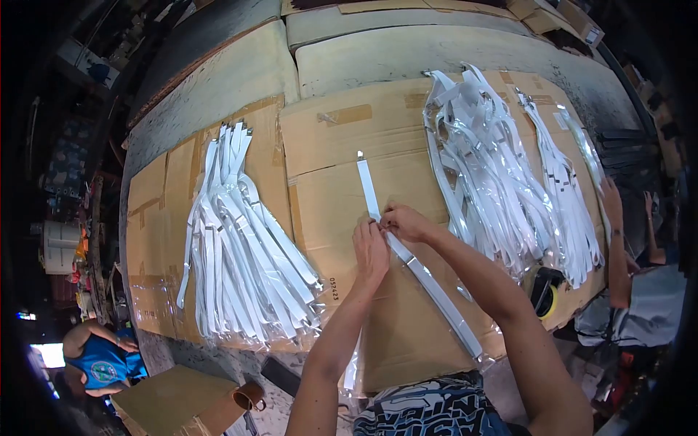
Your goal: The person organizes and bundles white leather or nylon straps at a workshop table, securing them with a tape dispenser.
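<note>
A long white strap (368, 190) with a metal clip at its far end lies across the cardboard in front of me. Its nearer part (440, 301) runs down to the right and looks doubled, with a shiny clear plastic edge. My left hand (371, 251) has its fingertips closed at the middle of the strap. Right beside it, my right hand (404, 221) pinches the strap with curled fingers. Both hands nearly touch, and their fingers hide the exact spot they grip. Another white strip (352, 367) in clear plastic hangs near the table's front edge.
Many bagged white straps lie fanned out in a left pile (233, 247). To the right are a bigger pile (487, 160) and a narrow bundle (567, 196). A tape dispenser (544, 293) sits at the right front. Another person's arm (618, 247) reaches the right edge. A cardboard box (174, 396) stands front left.
</note>
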Available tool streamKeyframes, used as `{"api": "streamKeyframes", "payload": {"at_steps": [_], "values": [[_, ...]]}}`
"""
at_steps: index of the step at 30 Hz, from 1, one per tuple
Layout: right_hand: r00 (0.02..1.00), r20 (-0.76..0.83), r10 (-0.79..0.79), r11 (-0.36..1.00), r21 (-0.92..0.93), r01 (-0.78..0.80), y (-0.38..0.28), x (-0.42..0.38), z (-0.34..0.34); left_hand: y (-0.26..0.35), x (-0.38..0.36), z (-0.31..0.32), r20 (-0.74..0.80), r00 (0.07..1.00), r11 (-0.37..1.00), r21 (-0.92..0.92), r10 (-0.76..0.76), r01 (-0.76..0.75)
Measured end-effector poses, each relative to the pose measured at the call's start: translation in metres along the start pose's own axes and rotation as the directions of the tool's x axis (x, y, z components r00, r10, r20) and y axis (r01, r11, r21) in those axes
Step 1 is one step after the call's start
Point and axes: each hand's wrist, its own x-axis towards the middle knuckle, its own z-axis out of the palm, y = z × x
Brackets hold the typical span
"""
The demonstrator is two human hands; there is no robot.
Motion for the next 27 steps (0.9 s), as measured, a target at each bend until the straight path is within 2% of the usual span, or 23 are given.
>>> {"api": "streamKeyframes", "payload": {"at_steps": [2, 6, 9, 12, 15, 21, 23, 27], "values": [[0.994, 0.111, 0.027, 0.997, -0.077, -0.019, -0.003, 0.007, -0.004, -0.003, 0.000, 0.001, 0.003, 1.000, 1.000, -0.008, -0.012, 0.012], [0.985, 0.174, 0.007, 0.986, -0.165, 0.022, -0.001, 0.016, 0.001, -0.011, 0.007, -0.008, 0.050, 0.999, 0.991, -0.134, -0.011, 0.018], [0.976, 0.215, 0.015, 0.985, -0.172, 0.022, -0.004, 0.018, -0.002, -0.024, 0.013, -0.029, 0.075, 0.986, 0.960, -0.253, 0.147, -0.124], [0.977, 0.212, 0.024, 0.989, -0.149, 0.008, -0.001, 0.016, 0.000, -0.033, 0.012, -0.034, 0.124, 0.981, 0.950, -0.293, 0.147, -0.105], [0.978, 0.206, 0.009, 0.987, -0.159, 0.024, 0.000, 0.014, 0.001, -0.036, 0.016, -0.032, 0.176, 0.970, 0.952, -0.285, 0.166, -0.112], [0.986, 0.167, 0.007, 0.981, -0.191, 0.025, -0.005, 0.014, 0.002, -0.037, 0.023, -0.033, 0.192, 0.953, 0.967, -0.144, 0.234, -0.208], [0.993, 0.114, -0.014, 0.981, -0.189, 0.036, -0.002, 0.012, 0.007, -0.037, 0.024, -0.033, 0.188, 0.953, 0.966, -0.153, 0.236, -0.209], [0.993, 0.111, 0.030, 0.977, -0.213, -0.006, -0.011, 0.010, 0.006, -0.040, 0.024, -0.036, 0.188, 0.944, 0.955, -0.179, 0.271, -0.238]]}}
